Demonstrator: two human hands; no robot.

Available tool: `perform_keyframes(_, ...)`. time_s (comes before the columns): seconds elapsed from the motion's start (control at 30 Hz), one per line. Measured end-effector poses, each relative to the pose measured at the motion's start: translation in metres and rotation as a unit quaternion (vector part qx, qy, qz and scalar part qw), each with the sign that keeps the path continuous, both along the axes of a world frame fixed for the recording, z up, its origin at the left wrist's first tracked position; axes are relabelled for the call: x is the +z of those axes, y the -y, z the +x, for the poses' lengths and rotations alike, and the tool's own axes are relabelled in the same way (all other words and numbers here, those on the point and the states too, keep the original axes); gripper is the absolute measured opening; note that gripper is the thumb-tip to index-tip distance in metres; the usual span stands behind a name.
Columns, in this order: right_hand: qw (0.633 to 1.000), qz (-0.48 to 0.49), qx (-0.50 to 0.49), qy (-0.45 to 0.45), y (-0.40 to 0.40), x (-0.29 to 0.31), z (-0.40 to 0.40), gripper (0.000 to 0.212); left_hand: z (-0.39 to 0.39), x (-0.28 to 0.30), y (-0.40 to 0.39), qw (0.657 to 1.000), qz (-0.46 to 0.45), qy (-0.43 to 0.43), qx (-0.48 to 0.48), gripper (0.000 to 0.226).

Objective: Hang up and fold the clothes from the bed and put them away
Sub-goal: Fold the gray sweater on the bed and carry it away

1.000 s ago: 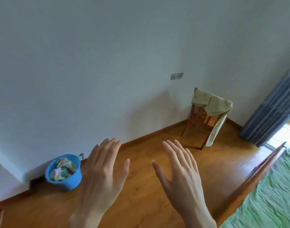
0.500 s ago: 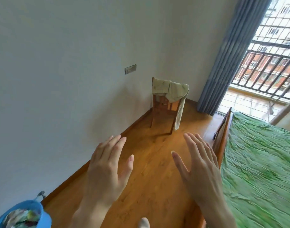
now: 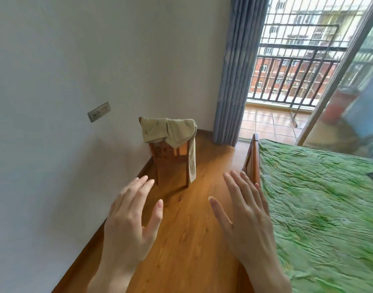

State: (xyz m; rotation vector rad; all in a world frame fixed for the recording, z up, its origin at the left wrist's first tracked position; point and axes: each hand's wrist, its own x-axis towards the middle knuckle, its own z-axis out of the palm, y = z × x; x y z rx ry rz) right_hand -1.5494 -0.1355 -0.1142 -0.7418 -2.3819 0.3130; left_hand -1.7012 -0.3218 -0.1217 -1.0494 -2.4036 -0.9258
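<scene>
Both hands — left hand (image 3: 128, 225), right hand (image 3: 247, 220) — stay spread, empty; bed (image 3: 320, 208) nearer now.

- The left hand (image 3: 128, 225) reaches in from 7 o'clock, back of the hand up, fingers straight and close together, pointing toward 1 o'clock.
- Its thumb is spread out to the side, toward 3 o'clock; the hand holds nothing.
- The right hand (image 3: 248, 218) comes in from 5 o'clock, fingers extended toward 11 o'clock, thumb spread toward the left hand.
- Both palms seem to face down, though they are hidden.
</scene>
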Motion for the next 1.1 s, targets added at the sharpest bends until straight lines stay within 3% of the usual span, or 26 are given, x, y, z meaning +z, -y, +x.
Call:
perform_keyframes(0.57, 0.993, -0.023, -0.114, 0.012, -0.216, -0.025, -0.164, 0.063, -0.210, -0.015, -0.255, 0.994, -0.014, 0.016, -0.105, 0.060)
perform_keyframes(0.87, 0.986, 0.012, -0.169, -0.002, -0.346, 0.003, -0.304, 0.065, -0.360, -0.007, -0.411, 0.983, -0.014, 0.017, -0.180, 0.058)
perform_keyframes(1.1, 0.977, -0.014, -0.215, -0.011, -0.428, 0.005, -0.351, 0.066, -0.414, -0.004, -0.530, 0.976, -0.015, 0.015, -0.216, 0.059)
